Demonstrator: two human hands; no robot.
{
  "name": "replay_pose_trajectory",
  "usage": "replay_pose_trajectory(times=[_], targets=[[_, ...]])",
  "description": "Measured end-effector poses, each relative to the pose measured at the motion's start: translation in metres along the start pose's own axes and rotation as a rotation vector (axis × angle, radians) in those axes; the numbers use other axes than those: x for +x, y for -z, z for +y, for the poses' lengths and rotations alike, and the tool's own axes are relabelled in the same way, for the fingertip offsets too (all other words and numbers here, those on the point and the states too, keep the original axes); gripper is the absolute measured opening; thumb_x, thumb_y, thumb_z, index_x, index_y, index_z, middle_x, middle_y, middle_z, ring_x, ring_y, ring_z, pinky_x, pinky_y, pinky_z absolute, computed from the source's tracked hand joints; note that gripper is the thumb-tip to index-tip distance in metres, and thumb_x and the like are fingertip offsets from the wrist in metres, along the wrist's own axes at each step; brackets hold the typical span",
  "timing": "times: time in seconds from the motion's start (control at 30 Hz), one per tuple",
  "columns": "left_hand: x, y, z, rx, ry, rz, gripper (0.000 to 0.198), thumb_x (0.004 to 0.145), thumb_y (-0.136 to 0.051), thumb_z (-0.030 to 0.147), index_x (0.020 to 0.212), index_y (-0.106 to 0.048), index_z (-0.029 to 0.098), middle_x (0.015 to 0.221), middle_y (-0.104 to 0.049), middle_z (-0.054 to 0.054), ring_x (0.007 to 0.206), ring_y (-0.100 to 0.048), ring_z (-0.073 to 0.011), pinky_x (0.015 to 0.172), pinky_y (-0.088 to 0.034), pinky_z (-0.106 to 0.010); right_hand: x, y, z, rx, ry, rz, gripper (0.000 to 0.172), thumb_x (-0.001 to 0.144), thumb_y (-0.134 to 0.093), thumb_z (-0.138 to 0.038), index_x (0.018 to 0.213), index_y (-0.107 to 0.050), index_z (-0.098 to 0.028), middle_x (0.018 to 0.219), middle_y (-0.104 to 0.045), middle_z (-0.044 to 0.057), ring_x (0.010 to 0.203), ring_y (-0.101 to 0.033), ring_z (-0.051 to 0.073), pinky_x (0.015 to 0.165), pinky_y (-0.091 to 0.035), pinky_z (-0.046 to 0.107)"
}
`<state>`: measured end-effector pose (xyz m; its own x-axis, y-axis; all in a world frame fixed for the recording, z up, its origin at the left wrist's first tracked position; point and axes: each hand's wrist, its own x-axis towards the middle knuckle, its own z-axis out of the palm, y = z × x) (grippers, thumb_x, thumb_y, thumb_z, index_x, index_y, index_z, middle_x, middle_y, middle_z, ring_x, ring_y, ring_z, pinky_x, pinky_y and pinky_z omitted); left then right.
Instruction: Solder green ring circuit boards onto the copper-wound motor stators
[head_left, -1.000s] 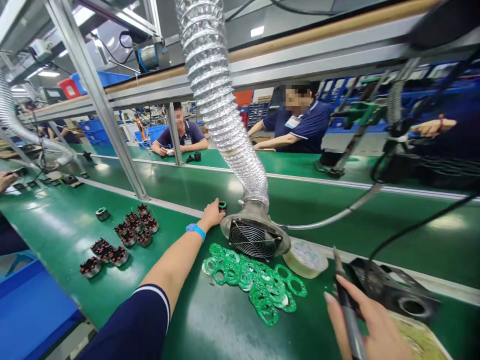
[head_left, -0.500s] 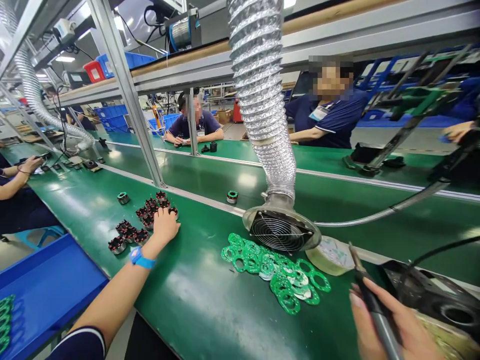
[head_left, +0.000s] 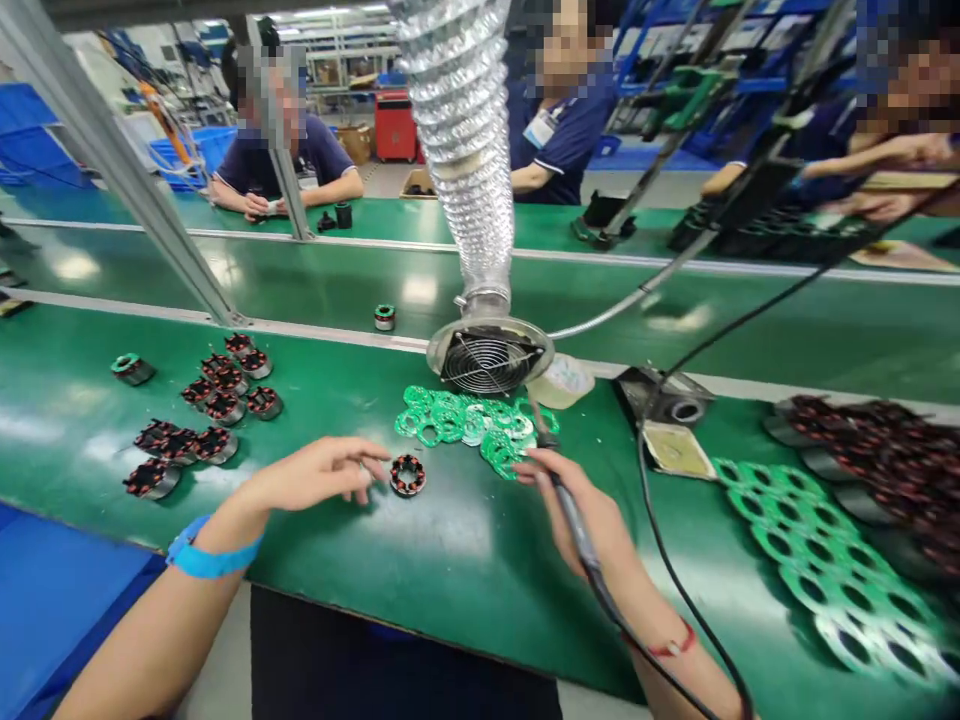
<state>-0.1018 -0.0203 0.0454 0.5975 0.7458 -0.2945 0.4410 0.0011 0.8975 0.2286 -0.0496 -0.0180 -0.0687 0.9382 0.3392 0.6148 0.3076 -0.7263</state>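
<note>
A motor stator (head_left: pixel 409 491) with copper-coloured windings sits alone on the green bench, its ring facing up. Just left of it is my left hand (head_left: pixel 322 472), fingers loosely stretched toward the stator, with nothing seen in them. My right hand (head_left: pixel 600 515) grips a soldering iron (head_left: pixel 571 512) like a pen, tip pointing up and away. Beyond the iron and to its left lies a heap of green ring-shaped circuit boards (head_left: pixel 450 418). Several more stators (head_left: pixel 225 405) stand in loose groups to the left of my left hand.
A fume extractor fan (head_left: pixel 491 362) on a silver duct (head_left: pixel 469 150) hangs behind the boards. A roundish pale container (head_left: pixel 564 385) and a soldering stand (head_left: pixel 667 400) are right of it. Board panels (head_left: pixel 802 540) and piled stators (head_left: pixel 892 470) lie far right. Co-workers sit opposite.
My left hand has left the stator groups and come right, where a single stator now lies beside it. The view has swung right and down. The iron stays in my right hand.
</note>
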Motion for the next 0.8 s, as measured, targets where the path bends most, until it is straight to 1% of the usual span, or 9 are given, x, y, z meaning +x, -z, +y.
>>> replay_pose_trajectory(times=[0.07,0.13,0.23,0.3,0.37,0.47,0.53,0.67,0.8], targets=[[0.012,0.006,-0.015,0.047,0.004,0.108,0.039,0.087,-0.049,0.035,0.121,-0.051,0.015,0.112,-0.061,-0.012,0.086,-0.060,-0.0180,0.075,-0.050,-0.033,-0.002,-0.012,0.002,-0.010,0.012,-0.019,0.024,0.094,-0.037,-0.028,0.113,-0.051,-0.024,0.098,-0.071,0.006,0.087,-0.070,0.019,0.080,-0.054,0.032],[0.025,0.004,-0.027,0.259,-0.034,0.195,0.043,0.081,-0.059,0.032,0.120,-0.052,0.017,0.114,-0.057,-0.012,0.097,-0.055,-0.0217,0.086,-0.047,-0.039,-0.001,-0.021,0.002,-0.068,0.002,-0.044,0.024,0.091,-0.043,-0.026,0.114,-0.050,-0.023,0.102,-0.069,0.007,0.094,-0.067,0.021,0.083,-0.053,0.035],[0.040,-0.010,-0.035,0.491,-0.168,0.143,0.053,0.076,-0.065,0.030,0.126,-0.049,0.021,0.118,-0.053,-0.010,0.108,-0.048,-0.0250,0.097,-0.040,-0.045,0.004,-0.030,-0.002,-0.240,-0.015,-0.036,0.030,0.084,-0.049,-0.019,0.114,-0.049,-0.018,0.100,-0.067,0.010,0.093,-0.064,0.025,0.082,-0.052,0.041],[0.048,-0.021,-0.033,0.544,-0.235,0.082,0.054,0.078,-0.065,0.031,0.128,-0.048,0.022,0.117,-0.053,-0.009,0.109,-0.047,-0.0253,0.098,-0.039,-0.045,0.006,-0.032,-0.003,-0.356,-0.044,-0.014,0.034,0.082,-0.051,-0.016,0.115,-0.050,-0.015,0.097,-0.065,0.012,0.092,-0.062,0.027,0.081,-0.052,0.043],[0.053,-0.030,-0.029,0.568,-0.278,0.056,0.051,0.078,-0.065,0.032,0.126,-0.050,0.021,0.115,-0.055,-0.009,0.108,-0.047,-0.0251,0.098,-0.039,-0.045,0.008,-0.033,-0.001,-0.420,-0.067,-0.012,0.036,0.080,-0.051,-0.013,0.116,-0.050,-0.014,0.095,-0.065,0.012,0.090,-0.060,0.028,0.079,-0.051,0.043],[0.059,-0.040,-0.024,0.544,-0.317,0.071,0.043,0.076,-0.068,0.032,0.114,-0.054,0.019,0.112,-0.057,-0.009,0.106,-0.049,-0.0249,0.095,-0.041,-0.043,0.007,-0.033,0.003,-0.429,-0.061,-0.047,0.037,0.080,-0.052,-0.012,0.117,-0.051,-0.013,0.092,-0.065,0.013,0.087,-0.060,0.028,0.076,-0.051,0.043],[0.061,-0.045,-0.021,0.495,-0.304,0.093,0.041,0.073,-0.069,0.027,0.110,-0.054,0.019,0.112,-0.058,-0.008,0.104,-0.052,-0.0241,0.092,-0.043,-0.040,0.005,-0.034,0.004,-0.416,-0.040,-0.076,0.037,0.080,-0.052,-0.012,0.117,-0.051,-0.013,0.092,-0.066,0.012,0.085,-0.059,0.028,0.076,-0.051,0.042],[0.062,-0.049,-0.012,0.459,-0.217,0.113,0.044,0.070,-0.065,0.020,0.111,-0.049,0.019,0.109,-0.059,-0.007,0.096,-0.057,-0.0222,0.086,-0.047,-0.037,0.001,-0.044,-0.005,-0.367,0.011,-0.128,0.038,0.081,-0.051,-0.011,0.119,-0.050,-0.015,0.095,-0.067,0.011,0.086,-0.062,0.025,0.078,-0.052,0.039],[0.062,-0.045,-0.001,0.644,-0.257,0.103,0.033,0.072,-0.060,0.019,0.103,-0.050,0.017,0.100,-0.058,-0.007,0.091,-0.055,-0.0230,0.081,-0.046,-0.037,0.000,-0.052,-0.018,-0.308,0.077,-0.182,0.038,0.083,-0.050,-0.012,0.120,-0.049,-0.017,0.100,-0.067,0.009,0.089,-0.064,0.022,0.081,-0.052,0.037]])
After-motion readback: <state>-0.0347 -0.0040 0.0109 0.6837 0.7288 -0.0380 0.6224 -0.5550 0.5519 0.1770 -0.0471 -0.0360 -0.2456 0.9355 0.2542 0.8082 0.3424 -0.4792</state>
